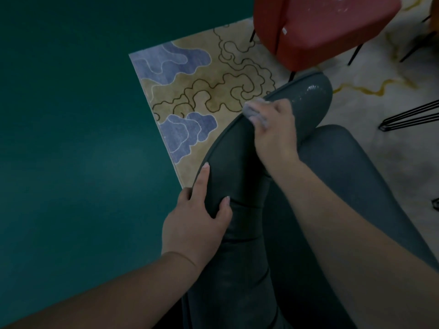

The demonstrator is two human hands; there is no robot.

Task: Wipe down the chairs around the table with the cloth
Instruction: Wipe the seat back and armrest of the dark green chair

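Observation:
A dark grey upholstered chair [240, 148] fills the lower right of the head view, seen from above its curved backrest. My right hand [275, 131] presses a small grey cloth [255, 112] against the top edge of the backrest, near its glossy far end. Most of the cloth is hidden under my fingers. My left hand [197, 219] grips the backrest's outer edge lower down, thumb on the inner face and fingers wrapped over the piped seam. A red chair [327, 27] stands beyond at the top right.
A beige rug [213, 79] with blue cloud shapes lies under the chairs, its corner pointing left onto a dark green floor [71, 138]. Black wire legs [413, 115] of another piece of furniture stand at the right. The red chair's thin black legs rest on pale marbled rug.

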